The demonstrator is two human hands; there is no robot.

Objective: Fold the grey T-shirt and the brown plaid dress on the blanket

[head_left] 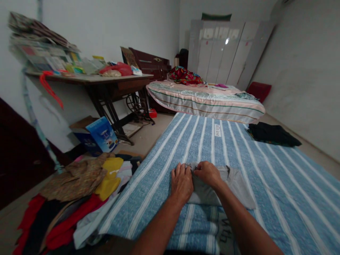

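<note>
Head view: grey garment (240,189) lies against both hands (182,182) (208,173), extending rightward.

A home bedroom is indicated by the sheet-covered bed (207,99) and white wardrobe (223,58) set beyond the left grip (182,182), with a treadle sewing machine (124,85) placed ahead and to its left.

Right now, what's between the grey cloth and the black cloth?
Just bare striped sheet lies between the grey cloth and black cloth, in the head view.
</note>
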